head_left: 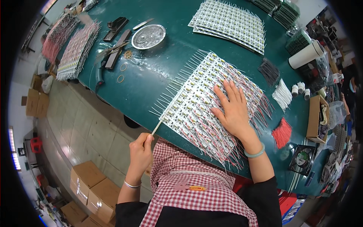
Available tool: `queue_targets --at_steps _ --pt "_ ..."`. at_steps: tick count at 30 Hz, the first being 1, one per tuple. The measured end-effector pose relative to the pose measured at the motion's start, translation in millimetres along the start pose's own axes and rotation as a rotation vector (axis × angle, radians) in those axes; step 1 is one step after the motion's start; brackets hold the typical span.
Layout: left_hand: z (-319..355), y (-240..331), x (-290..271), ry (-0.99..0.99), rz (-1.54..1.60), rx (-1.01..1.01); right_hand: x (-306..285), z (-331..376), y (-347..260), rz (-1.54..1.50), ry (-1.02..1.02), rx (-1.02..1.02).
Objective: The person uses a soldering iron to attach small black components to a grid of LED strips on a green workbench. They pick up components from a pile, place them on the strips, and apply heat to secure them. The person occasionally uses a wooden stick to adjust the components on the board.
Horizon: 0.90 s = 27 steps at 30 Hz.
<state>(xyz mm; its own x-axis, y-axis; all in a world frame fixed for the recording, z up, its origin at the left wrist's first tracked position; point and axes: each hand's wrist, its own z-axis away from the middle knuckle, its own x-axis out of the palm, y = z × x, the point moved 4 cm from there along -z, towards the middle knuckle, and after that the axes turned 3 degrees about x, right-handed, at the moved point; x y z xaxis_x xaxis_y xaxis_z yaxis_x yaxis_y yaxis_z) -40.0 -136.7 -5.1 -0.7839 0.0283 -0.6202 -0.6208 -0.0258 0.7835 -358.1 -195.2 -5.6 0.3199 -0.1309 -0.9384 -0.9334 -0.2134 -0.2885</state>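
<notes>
In front of me, at the table's near edge, lies a white circuit board panel (189, 92) with rows of small components. White and red wires stand out from it and lie across its right part. My right hand (233, 109) rests on the panel with its fingers spread, pressing no separate object that I can see. Beyond the near left corner, off the table's edge, my left hand (141, 151) is closed in a pinch on a thin pale strip (156, 128). The strip's far end meets the panel's corner; I cannot tell whether it is attached.
A metal bowl (148, 36), a soldering iron (99, 73) and rubber bands (128, 55) lie far left. More panels (228, 24) are stacked at the back. Black wires (269, 72), white wires (282, 95), red wires (282, 133) and a small fan (302, 159) lie to the right.
</notes>
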Motion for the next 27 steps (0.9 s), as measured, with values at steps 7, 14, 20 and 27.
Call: queue_targets --at_steps 7,14,20,27 --pt "-11.9 5.3 6.3 0.051 -0.047 0.12 -1.1 -0.6 -2.1 -0.01 -0.004 0.002" --pt "-8.9 5.7 9.9 0.061 -0.007 0.141 -3.8 -1.1 -1.8 -0.008 -0.003 0.008" --pt "3.5 23.0 18.6 -0.1 -0.036 0.239 -2.3 -2.1 -2.6 -0.016 -0.004 0.004" --pt "-2.3 26.0 0.8 0.152 0.07 0.132 -3.6 -0.7 -2.6 -0.028 0.0 0.008"
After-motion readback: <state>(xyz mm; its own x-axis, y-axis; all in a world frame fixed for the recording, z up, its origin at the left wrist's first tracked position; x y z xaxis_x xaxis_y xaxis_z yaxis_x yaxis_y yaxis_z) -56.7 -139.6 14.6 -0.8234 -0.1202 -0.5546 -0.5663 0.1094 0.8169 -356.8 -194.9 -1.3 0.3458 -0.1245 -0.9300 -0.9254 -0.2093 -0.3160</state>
